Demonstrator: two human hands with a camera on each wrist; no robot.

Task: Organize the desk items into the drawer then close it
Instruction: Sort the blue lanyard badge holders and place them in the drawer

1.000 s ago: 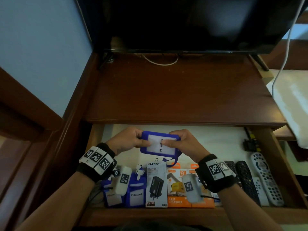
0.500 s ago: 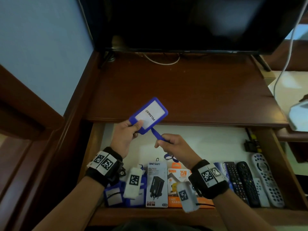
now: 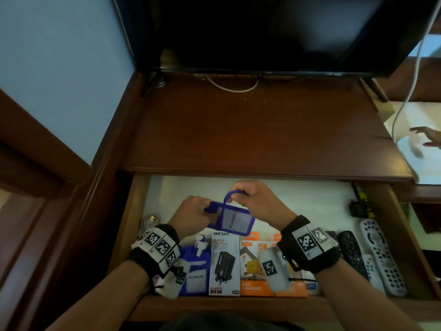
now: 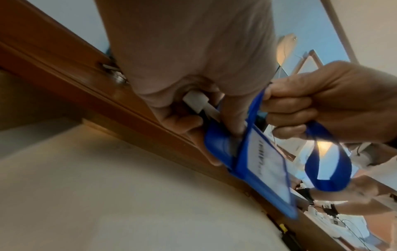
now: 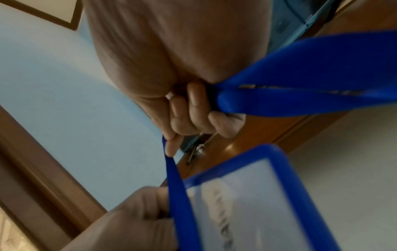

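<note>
Now left hand [image 3: 191, 215] grips end of blue rectangular plastic badge holder with white card [image 3: 232, 220], held above open wooden drawer [image 3: 310, 201]. Right hand [image 3: 257, 199] fingers [image 5: 193, 117] curled round its blue ribbon strap [image 4: 322, 166]. Boxed chargers [image 3: 238, 266] and remotes [image 3: 379, 256] lie at drawer front.

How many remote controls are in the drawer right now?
4, at the drawer's right end: grey remote by the wall, small white remote beside it, black remote further left, another dark remote mostly behind the right wrist. More may be hidden.
</note>
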